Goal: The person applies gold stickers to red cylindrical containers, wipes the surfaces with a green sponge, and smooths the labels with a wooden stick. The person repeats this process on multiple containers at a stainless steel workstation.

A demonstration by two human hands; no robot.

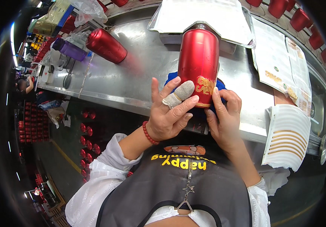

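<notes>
1. The glossy red bottle (197, 53) sits over the near part of the metal desk (106, 83), its base toward the person and its neck away; being round and smooth, it could roll or turn if pushed from one side only
2. The left grip (170, 119) is spread beside the base, a fingertip in a pale cloth cover (180, 93) against the bottle's side; a loose cover could slide or snag on the gold pattern (205, 86)
3. The right grip (227, 115) has its fingertips at the lower right edge, by the pattern; I cannot tell whether it pinches firmly or only steadies
4. If the gold pattern is not fully fixed, rubbing across its edge could crease, shift or lift it, and a bare fingertip could smudge the shiny coat
5. Blue cloth (170, 78) shows under the base; bunched unevenly, it could let the bottle tilt
6. Behind the neck stands a tray (254, 39) with a white sheet, which leaves little room to push the bottle away
7. Printed sheets (280, 56) lie to the right, and a white sheet with gold strips (287, 138) hangs over the near edge, where the right elbow could catch it
8. A second red bottle (106, 45) and a purple bottle (71, 50) lie to the left, well apart from the work
</notes>
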